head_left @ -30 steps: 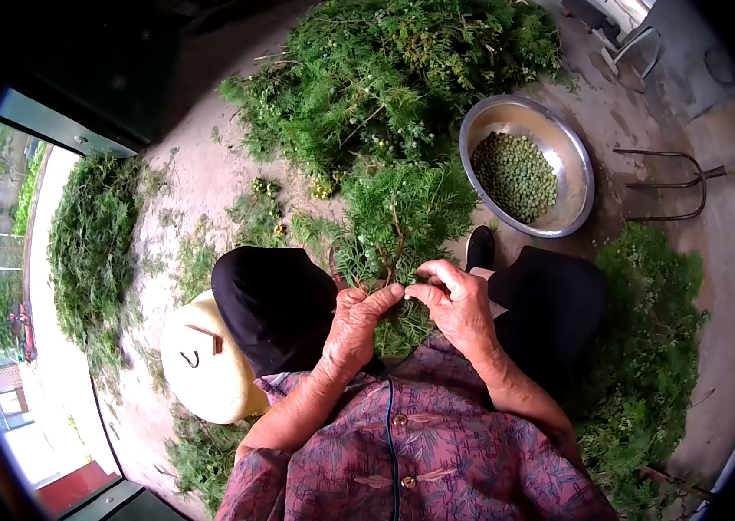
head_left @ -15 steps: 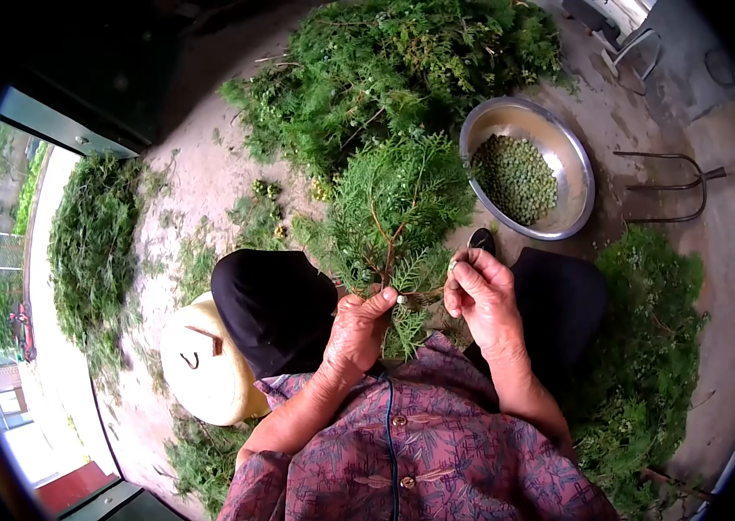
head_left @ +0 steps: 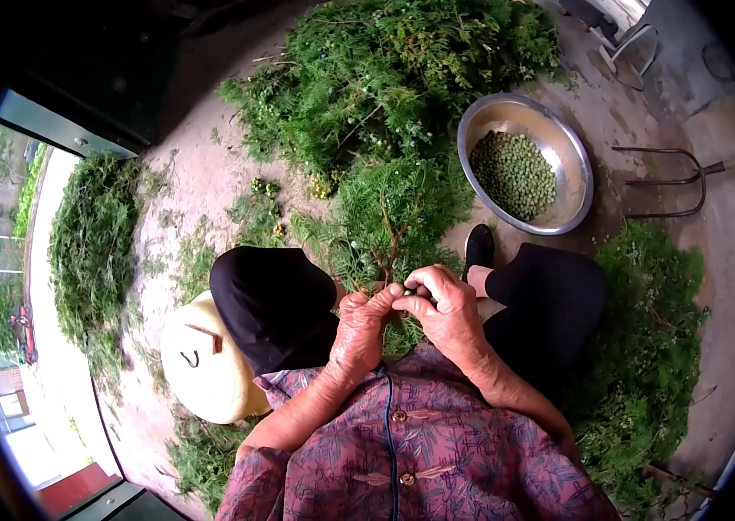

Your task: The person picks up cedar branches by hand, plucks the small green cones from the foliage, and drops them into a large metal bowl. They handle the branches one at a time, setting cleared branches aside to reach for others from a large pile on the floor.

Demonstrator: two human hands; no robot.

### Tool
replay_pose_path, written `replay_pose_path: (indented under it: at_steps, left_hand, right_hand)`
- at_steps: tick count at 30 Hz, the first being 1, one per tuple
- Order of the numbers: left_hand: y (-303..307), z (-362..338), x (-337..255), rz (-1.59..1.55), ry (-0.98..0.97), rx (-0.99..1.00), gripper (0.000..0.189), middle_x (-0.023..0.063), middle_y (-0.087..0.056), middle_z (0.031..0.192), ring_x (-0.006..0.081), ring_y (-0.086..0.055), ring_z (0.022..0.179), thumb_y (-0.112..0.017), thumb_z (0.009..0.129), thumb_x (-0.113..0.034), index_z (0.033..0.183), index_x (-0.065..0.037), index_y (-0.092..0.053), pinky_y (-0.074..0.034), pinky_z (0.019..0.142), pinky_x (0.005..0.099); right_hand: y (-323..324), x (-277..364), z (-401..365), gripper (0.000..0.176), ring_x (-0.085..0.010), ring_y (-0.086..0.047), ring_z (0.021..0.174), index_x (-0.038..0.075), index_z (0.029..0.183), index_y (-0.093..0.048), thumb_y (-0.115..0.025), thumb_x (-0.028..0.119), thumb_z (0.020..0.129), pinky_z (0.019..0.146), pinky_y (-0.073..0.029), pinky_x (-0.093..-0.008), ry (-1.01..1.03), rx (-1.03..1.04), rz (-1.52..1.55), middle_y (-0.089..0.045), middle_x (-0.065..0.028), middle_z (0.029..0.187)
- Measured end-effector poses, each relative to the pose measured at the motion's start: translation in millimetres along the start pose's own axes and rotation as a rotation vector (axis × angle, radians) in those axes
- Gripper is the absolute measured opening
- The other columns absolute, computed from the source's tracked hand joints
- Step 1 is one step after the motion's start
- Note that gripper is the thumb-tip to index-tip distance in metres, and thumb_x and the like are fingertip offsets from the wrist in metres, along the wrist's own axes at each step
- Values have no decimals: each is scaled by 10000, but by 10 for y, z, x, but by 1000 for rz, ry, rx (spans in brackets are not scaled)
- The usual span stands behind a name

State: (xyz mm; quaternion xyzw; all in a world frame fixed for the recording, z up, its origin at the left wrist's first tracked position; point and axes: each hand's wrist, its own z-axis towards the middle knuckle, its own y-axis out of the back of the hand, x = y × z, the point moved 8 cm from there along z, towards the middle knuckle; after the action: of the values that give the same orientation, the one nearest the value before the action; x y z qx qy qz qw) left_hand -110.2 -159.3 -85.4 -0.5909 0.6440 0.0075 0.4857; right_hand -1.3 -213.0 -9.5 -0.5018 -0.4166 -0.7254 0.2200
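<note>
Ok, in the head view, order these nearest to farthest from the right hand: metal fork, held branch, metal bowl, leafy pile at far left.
From the right hand:
1. Held branch, just ahead and left.
2. Metal bowl, ahead and right.
3. Metal fork, farther right, beyond the bowl.
4. Leafy pile, at far left.

right hand (head_left: 449, 314) was off to the side half a sec ago, now it's back against the left hand (head_left: 360, 325)
</note>
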Motion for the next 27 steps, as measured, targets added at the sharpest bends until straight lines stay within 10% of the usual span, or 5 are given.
replay_pose_path:
  at_steps: [5, 9, 15, 27]
  left_hand:
    - [64, 1, 90, -38, 57, -42, 44, 16, -623, 751, 106, -570, 652, -640, 796, -84, 804, -42, -631, -451, 605, 227]
    - [19, 23, -4, -105, -6, -46, 73, 23, -620, 758, 128, -567, 665, -639, 799, -108, 810, -40, -615, -440, 610, 243]
    - [4, 89, 8, -253, 53, 4, 136, 35, -606, 891, 154, -546, 831, -600, 823, -119, 924, -32, -574, -418, 801, 281]
    - [57, 65, 46, 68, -68, 53, 152, 17, -636, 808, 111, -554, 661, -648, 804, -186, 867, -49, -636, -436, 601, 250]
  right_hand:
    - [10, -153, 23, 123, -195, -547, 550, 16, 794, -543, -645, 81, 773, 490, -422, -295, -141, 127, 178, -557, -86, 652]
    - [81, -286, -97, 65, -83, -508, 574, 18, 897, -523, -546, 64, 856, 470, -393, -187, -514, 166, 1142, -554, -38, 727]
    - [49, -410, -316, 129, -160, -568, 684, -5, 924, -543, -579, 81, 835, 494, -426, -227, -545, 309, 1134, -552, -118, 972]
    - [2, -364, -155, 132, -156, -557, 687, -1, 973, -553, -534, 53, 855, 598, -458, -255, -485, 137, 1132, -593, -91, 864]
